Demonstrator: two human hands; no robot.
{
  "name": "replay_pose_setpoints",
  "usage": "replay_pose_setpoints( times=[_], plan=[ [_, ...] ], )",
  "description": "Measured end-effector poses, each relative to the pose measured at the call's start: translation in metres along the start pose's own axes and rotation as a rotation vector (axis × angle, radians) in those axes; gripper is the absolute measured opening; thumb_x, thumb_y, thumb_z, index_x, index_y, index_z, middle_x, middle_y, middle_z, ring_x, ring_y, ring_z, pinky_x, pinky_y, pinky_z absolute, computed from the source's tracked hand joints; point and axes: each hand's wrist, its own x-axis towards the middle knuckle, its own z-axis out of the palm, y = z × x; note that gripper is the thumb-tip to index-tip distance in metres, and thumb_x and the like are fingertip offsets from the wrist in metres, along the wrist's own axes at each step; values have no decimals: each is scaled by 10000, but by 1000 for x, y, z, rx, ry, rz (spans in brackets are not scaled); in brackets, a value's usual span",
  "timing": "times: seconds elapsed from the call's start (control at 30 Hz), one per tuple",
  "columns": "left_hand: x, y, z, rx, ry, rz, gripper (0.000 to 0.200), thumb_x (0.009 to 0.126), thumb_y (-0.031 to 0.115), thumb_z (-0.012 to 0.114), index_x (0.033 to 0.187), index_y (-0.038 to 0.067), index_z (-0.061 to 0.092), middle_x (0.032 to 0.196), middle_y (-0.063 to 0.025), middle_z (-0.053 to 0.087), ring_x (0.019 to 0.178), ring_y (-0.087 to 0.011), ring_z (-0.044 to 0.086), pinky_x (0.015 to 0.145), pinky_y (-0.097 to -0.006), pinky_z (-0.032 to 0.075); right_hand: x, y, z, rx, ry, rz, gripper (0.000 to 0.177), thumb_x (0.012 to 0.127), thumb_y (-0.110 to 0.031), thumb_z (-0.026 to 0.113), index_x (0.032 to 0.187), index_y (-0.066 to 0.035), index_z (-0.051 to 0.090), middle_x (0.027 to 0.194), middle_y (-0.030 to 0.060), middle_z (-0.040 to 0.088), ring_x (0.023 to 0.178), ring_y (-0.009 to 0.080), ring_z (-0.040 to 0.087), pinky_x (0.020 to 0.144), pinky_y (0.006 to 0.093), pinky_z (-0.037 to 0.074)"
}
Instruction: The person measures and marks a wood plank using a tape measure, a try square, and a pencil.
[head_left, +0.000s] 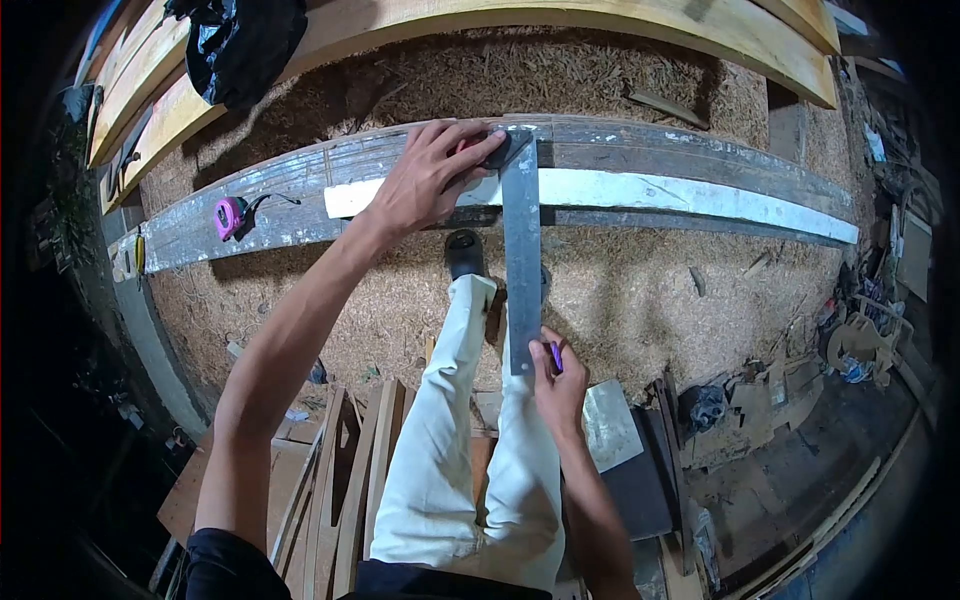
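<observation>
A large metal try square (521,250) lies across a white-painted wooden strip (620,188), its long blade reaching back over my legs. My left hand (430,175) grips the dark stock of the square at the far edge of the worn plank (690,160) beneath. At the blade's near end, my right hand (559,378) pinches the metal with the thumb, and a purple pen (556,355) sits among its fingers. The strip rests along the plank, and part of it is hidden under my left hand and the blade.
A pink tape measure (229,216) with a dark strap lies on the plank at left. Beyond it, thick timber beams (560,22) span the back, with a black plastic bag (240,50) hanging over them. Wood shavings (640,270) cover the floor. Boards (355,480) lean beside my legs.
</observation>
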Motion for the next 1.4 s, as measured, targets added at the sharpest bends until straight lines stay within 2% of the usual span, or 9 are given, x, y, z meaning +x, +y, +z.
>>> replay_pose_setpoints(
  times=[0.07,0.13,0.37,0.43,1.0,1.1,1.17,1.27,1.4],
  plan=[
    [1,-2,-2,-21,1,13,484,895,165,619,1369,193,526,1331,-65,531,1117,-265,496,1018,-423,391,9,-23,-3,-29,-112,142,319,928,-203,647,1112,57,634,840,89,682,745,97,588,673,255,478],
    [3,-4,-1,-48,-25,-30,465,895,164,620,1353,187,545,1301,-58,557,1098,-262,506,1016,-425,394,9,-16,1,-12,-121,147,295,934,-183,636,1090,68,639,834,104,686,731,91,577,663,256,476],
    [0,-5,-1,-107,40,-27,446,881,160,627,1324,168,578,1273,-64,585,1065,-242,526,969,-394,407,11,2,11,-97,-70,39,304,929,-192,644,1085,68,656,849,140,696,755,130,625,698,266,493],
    [1,-5,-1,-118,51,-23,441,874,149,625,1313,165,588,1265,-64,592,1061,-240,529,969,-396,407,12,-1,11,-80,-28,25,226,898,-176,665,1035,2,695,880,186,682,777,312,682,666,375,512],
    [-5,-8,-3,-80,82,-61,385,808,150,652,1191,117,652,1218,-73,606,1048,-247,543,967,-415,408,4,-5,21,-71,-75,48,217,872,-125,677,1075,-50,697,845,167,667,735,295,674,626,370,504],
    [-4,-7,-3,-65,80,-63,387,812,154,654,1198,123,655,1216,-69,611,1055,-242,545,963,-409,411,5,-4,18,-111,-99,70,215,881,-138,675,1069,-38,698,865,170,675,739,283,677,634,362,511],
    [-2,-5,-2,-90,78,-62,395,817,153,658,1212,137,657,1212,-63,619,1049,-237,549,957,-400,415,6,-2,17,-62,-4,23,212,889,-149,674,1054,-19,700,867,171,677,739,263,680,635,350,509],
    [1,-6,0,-82,79,-33,405,828,155,667,1232,156,652,1215,-58,624,1034,-231,552,949,-390,421,10,-5,9,-92,-74,106,216,894,-154,673,1040,3,699,858,172,679,725,249,675,632,343,504],
    [0,-7,1,-90,88,-30,409,835,161,675,1243,165,647,1227,-52,622,1023,-227,553,939,-384,425,12,-6,7,-51,-53,86,214,895,-152,672,1033,10,699,845,171,678,715,247,670,632,341,503]
  ],
)
